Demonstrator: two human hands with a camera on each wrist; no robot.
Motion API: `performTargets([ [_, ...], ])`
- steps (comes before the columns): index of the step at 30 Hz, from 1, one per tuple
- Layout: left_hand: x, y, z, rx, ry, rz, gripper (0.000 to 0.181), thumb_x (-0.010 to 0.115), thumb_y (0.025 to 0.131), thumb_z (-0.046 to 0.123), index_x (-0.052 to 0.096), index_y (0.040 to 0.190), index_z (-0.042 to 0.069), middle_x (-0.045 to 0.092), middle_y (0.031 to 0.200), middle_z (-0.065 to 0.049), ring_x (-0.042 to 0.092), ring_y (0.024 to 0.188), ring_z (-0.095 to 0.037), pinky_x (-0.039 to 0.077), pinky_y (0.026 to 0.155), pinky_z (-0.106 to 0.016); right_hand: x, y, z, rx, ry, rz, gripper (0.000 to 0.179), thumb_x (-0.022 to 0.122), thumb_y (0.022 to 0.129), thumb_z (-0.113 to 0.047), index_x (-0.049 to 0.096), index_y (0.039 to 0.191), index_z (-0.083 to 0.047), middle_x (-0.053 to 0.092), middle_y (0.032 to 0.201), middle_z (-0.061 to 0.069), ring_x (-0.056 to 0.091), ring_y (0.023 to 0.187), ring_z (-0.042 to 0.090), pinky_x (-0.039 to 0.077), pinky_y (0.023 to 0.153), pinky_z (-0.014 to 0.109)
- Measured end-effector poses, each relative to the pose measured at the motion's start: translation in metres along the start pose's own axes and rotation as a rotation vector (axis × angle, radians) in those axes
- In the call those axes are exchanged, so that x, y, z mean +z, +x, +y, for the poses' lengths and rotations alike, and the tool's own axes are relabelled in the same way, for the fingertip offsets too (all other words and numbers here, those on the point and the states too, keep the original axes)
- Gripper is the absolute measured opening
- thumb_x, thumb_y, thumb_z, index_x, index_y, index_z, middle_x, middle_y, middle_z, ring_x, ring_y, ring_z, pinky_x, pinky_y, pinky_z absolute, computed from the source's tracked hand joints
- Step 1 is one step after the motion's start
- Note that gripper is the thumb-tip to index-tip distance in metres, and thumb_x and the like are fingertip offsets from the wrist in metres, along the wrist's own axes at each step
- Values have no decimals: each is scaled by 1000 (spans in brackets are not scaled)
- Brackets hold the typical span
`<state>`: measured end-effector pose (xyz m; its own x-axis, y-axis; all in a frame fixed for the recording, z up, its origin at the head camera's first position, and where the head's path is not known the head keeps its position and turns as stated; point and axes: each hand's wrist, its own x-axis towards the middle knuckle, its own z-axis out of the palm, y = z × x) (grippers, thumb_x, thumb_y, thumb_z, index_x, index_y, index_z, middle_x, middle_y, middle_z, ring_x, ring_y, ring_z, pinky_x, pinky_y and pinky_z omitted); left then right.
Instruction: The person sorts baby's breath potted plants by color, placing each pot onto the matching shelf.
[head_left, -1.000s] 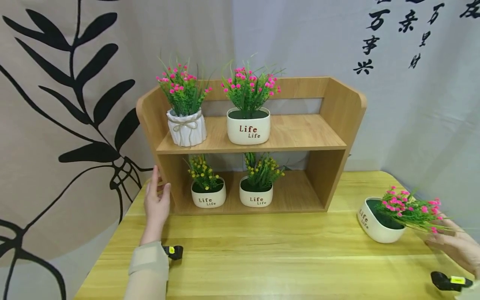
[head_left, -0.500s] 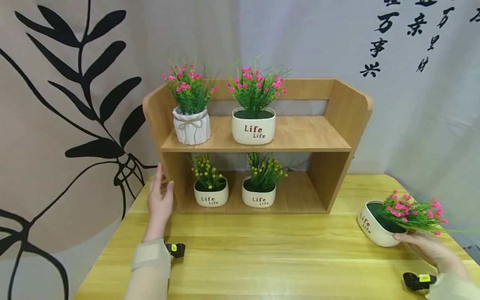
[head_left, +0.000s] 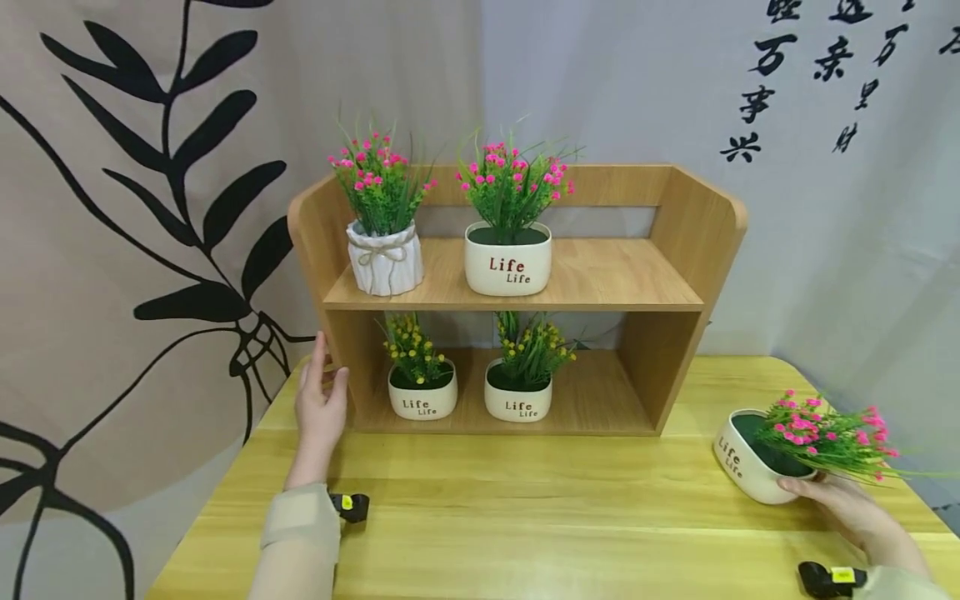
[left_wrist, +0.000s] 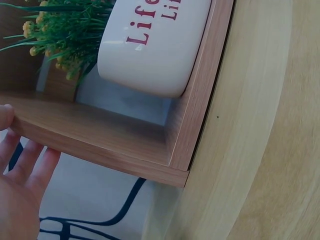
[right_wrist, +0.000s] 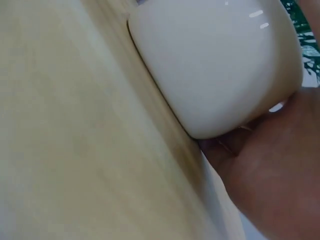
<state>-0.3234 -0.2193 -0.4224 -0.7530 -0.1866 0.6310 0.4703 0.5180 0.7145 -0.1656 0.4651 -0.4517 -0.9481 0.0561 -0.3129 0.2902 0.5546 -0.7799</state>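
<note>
My right hand (head_left: 851, 508) grips a white "Life" flowerpot (head_left: 750, 462) with pink artificial flowers at the table's right side. Its thumb lies on the pot's near side, at the rim; the other fingers are mostly hidden behind it. The pot looks tilted to the right, and in the right wrist view the pot's base (right_wrist: 200, 100) is close against the tabletop. My left hand (head_left: 321, 408) holds the left side panel of a two-tier wooden shelf (head_left: 510, 307). In the left wrist view the thumb (left_wrist: 5, 117) is at the panel's front edge, with the fingers outside.
On the upper tier stand a white pot with a twine bow (head_left: 386, 262) and a "Life" pot (head_left: 508, 271), both pink-flowered. Two yellow-flowered pots, a left one (head_left: 422, 400) and a right one (head_left: 518, 402), stand below. A printed curtain (head_left: 600, 75) hangs behind the table (head_left: 525, 517).
My right hand has come in from the right and taken hold of the lone pot, its thumb now on the near side. My left hand stays at the shelf's side; the view has shifted slightly.
</note>
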Motion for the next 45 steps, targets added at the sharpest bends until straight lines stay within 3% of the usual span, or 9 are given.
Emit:
performTargets([
  [4, -2, -1, -2, -7, 13, 9, 64, 53, 100, 8, 25, 155, 24, 46, 130, -25, 55, 103, -39, 47, 81, -40, 3, 1, -9, 58, -96, 42, 82, 54, 95, -50, 38, 125, 25, 25, 135, 48, 38, 120, 55, 40, 96, 58],
  [10, -4, 0, -1, -6, 24, 10, 65, 54, 99, 9, 25, 155, 27, 47, 129, -25, 55, 103, -38, 46, 80, -42, 9, 5, -15, 81, -157, 95, 73, 61, 90, -51, 54, 117, 16, 35, 134, 43, 43, 118, 49, 40, 96, 57],
  [17, 1, 0, -2, 2, 20, 22, 65, 54, 98, 6, 27, 154, 24, 47, 129, -24, 56, 100, -37, 44, 78, -24, 11, 7, -13, 17, -2, 94, 99, 63, 92, -41, 5, 143, 22, 5, 147, 43, 15, 133, 55, 20, 106, 65],
  [21, 3, 0, -1, 12, 5, 14, 64, 54, 99, 5, 27, 154, 23, 47, 128, -24, 56, 100, -38, 40, 75, -13, 8, 5, -11, -46, 10, 114, 97, 62, 93, -35, 0, 146, 18, 6, 148, 43, 14, 132, 56, 20, 103, 67],
  [24, 3, 0, -1, 3, 4, 12, 64, 53, 99, 6, 27, 154, 23, 47, 129, -24, 56, 100, -39, 40, 75, -12, 7, 5, -11, -23, -71, 127, 98, 62, 93, -41, 6, 144, 20, 10, 145, 45, 18, 129, 59, 22, 101, 69],
  [31, 0, -2, -4, -33, 25, 0, 66, 53, 99, 7, 25, 155, 26, 45, 131, -24, 55, 103, -39, 41, 78, -19, 6, 6, -17, 64, -282, 113, 89, 58, 89, -57, 43, 129, 22, 26, 138, 47, 32, 122, 61, 37, 94, 64],
  [36, -1, -4, -5, -29, 28, 2, 68, 54, 99, 5, 25, 155, 29, 46, 131, -25, 56, 103, -38, 42, 78, -22, 7, 8, -19, 70, -327, 119, 101, 57, 88, -60, 30, 134, 26, 24, 138, 47, 32, 121, 62, 38, 94, 63],
  [40, 0, -4, -5, -15, 25, 4, 67, 54, 98, 4, 26, 155, 27, 46, 130, -25, 56, 101, -38, 38, 75, -12, 7, 7, -16, 82, -257, 118, 104, 59, 88, -57, 22, 137, 27, 18, 139, 49, 29, 123, 61, 35, 96, 64],
  [45, 0, -1, -3, -12, 15, 1, 67, 54, 99, 7, 25, 155, 30, 46, 131, -24, 56, 103, -37, 39, 75, -14, 5, 7, -14, 77, -182, 150, 104, 60, 89, -55, 17, 138, 27, 13, 141, 49, 27, 125, 57, 30, 99, 66],
])
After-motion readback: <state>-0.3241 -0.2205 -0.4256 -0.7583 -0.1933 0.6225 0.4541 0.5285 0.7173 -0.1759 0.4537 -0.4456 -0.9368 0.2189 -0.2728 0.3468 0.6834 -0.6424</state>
